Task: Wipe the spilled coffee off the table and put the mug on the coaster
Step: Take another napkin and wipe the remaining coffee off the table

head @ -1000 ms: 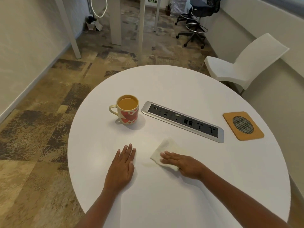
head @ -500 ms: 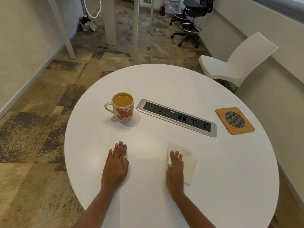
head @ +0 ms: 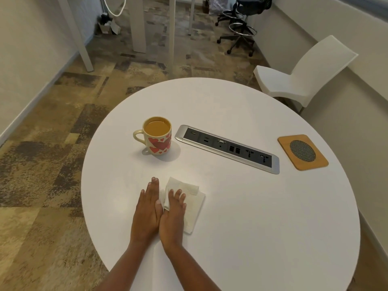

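A cream mug (head: 157, 138) with red hearts, full of milky coffee, stands left of centre on the round white table (head: 262, 217). A square wooden coaster (head: 302, 151) with a round mesh centre lies at the table's right edge, with nothing on it. A white paper napkin (head: 190, 203) lies flat near the table's front. My right hand (head: 173, 215) presses down on the napkin's left part, fingers spread. My left hand (head: 147, 211) rests flat on the table, touching the right hand's side. No coffee streak shows on the table.
A silver power and data socket strip (head: 227, 148) is set into the table between mug and coaster. A white chair (head: 302, 74) stands at the back right. A black office stool (head: 241, 24) and white desk legs (head: 137, 24) stand farther back on the carpet.
My right hand has slid the napkin leftwards, up against my left hand. The pale coffee streak between the hands is no longer visible. Mug and coaster have not moved.
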{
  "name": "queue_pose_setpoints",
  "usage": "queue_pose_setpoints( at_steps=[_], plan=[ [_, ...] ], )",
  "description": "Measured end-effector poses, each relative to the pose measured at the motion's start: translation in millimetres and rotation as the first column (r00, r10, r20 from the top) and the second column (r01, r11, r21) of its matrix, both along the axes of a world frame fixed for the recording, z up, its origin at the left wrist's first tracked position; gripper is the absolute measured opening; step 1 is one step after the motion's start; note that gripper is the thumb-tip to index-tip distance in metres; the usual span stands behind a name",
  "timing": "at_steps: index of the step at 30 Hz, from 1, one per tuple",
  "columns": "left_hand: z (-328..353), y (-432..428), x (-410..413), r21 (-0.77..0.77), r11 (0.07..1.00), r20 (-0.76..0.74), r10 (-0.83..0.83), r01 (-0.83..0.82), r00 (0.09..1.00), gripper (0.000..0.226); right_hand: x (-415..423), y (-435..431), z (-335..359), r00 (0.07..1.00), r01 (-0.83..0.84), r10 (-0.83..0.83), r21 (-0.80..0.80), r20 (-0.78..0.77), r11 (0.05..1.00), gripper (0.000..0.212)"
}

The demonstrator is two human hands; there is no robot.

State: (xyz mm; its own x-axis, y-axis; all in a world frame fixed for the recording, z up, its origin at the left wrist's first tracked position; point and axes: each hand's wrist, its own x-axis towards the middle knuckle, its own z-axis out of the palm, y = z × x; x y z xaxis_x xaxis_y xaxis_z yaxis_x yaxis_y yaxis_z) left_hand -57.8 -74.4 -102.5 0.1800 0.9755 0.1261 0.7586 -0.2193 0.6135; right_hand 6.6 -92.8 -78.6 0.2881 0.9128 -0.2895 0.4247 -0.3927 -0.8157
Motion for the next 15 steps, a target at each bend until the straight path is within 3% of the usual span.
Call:
queue_pose_setpoints(
  at_steps=[4,7,10,12,15],
  plan=[
    [1.7,1.0,1.2,-0.01,0.998,0.061,0.063,-0.062,0.996,0.052,2.0,2.1,1.2,0.999,0.017,-0.018,-0.027,-0.046,0.999,0.049],
    [0.0,2.8,0.2,-0.001,0.998,0.043,0.069,-0.069,0.997,0.053,0.1,8.2,12.6,0.955,0.013,-0.036,-0.081,-0.296,0.997,0.044],
    [-1.0,4.7,-2.3,-0.018,0.976,0.122,0.217,-0.216,0.968,0.055,-5.5,24.8,27.2,0.863,0.013,-0.096,-0.167,-0.496,0.986,0.031],
    [0.1,4.2,-1.9,-0.036,0.954,0.226,0.298,-0.298,0.927,0.055,-3.4,37.4,35.0,0.739,0.095,-0.218,-0.222,-0.637,0.97,0.032],
    [-0.3,3.3,-1.9,-0.038,0.944,0.283,0.324,-0.327,0.903,0.054,16.4,47.7,46.1,0.378,0.225,-0.391,-0.327,-0.839,0.918,0.033]
  ],
)
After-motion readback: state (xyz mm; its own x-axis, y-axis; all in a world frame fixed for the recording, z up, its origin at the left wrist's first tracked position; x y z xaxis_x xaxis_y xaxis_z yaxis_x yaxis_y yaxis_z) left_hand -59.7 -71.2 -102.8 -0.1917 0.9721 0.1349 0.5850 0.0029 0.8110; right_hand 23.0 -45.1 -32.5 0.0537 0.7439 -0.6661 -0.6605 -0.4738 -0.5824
